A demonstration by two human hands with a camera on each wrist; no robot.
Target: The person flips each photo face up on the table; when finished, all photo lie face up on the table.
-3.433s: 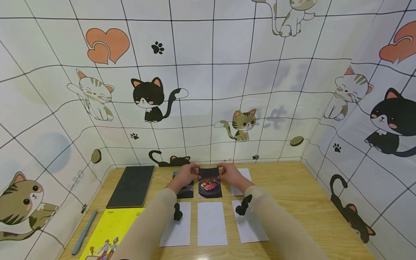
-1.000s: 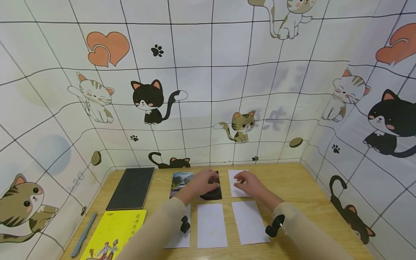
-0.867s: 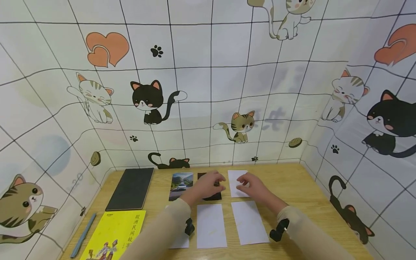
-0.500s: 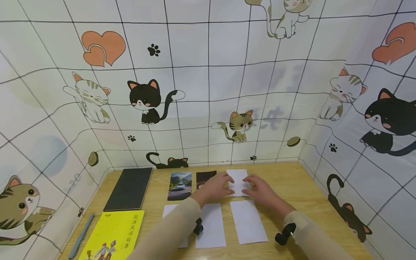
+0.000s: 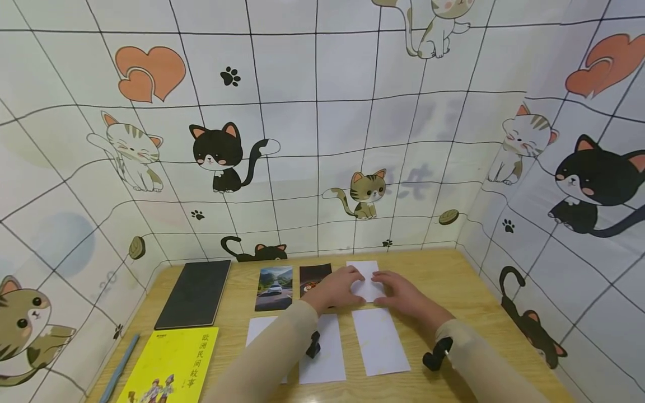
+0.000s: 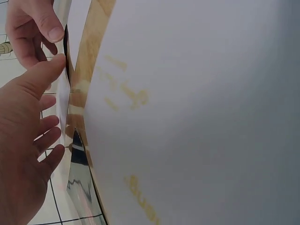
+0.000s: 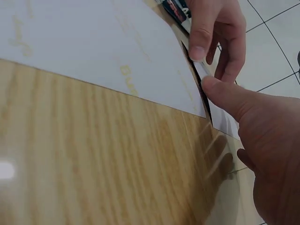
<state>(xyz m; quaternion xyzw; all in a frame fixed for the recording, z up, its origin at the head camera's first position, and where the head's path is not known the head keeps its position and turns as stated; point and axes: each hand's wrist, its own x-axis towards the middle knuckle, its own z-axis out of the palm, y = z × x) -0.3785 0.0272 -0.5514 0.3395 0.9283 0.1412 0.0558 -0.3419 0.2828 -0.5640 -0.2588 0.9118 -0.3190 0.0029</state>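
At the back of the table, in the head view, a white-backed card (image 5: pixel 364 289) lies between my two hands. My left hand (image 5: pixel 339 289) curves around its left side, my right hand (image 5: pixel 403 294) around its right. Both thumbs meet the card's near edge, and the fingers bend over toward its sides. In the right wrist view the near edge of the card (image 7: pixel 201 72) shows a dark underside, slightly raised. To the left lie a food photo card (image 5: pixel 313 275), partly hidden by my left hand, and a photo card of a car on a mountain road (image 5: pixel 274 288).
In front lies a row of white cards: a right one (image 5: pixel 381 342), a middle one (image 5: pixel 325 358) and a left one (image 5: pixel 259 326) partly under my left sleeve. Leftward are a black notebook (image 5: pixel 194 294), a yellow book (image 5: pixel 168 364) and a blue-grey pen (image 5: pixel 120 368).
The food photo, earlier held by both hands, now lies released in the back row. My left hand has moved right across it, and both hands have closed in on the white-backed card.
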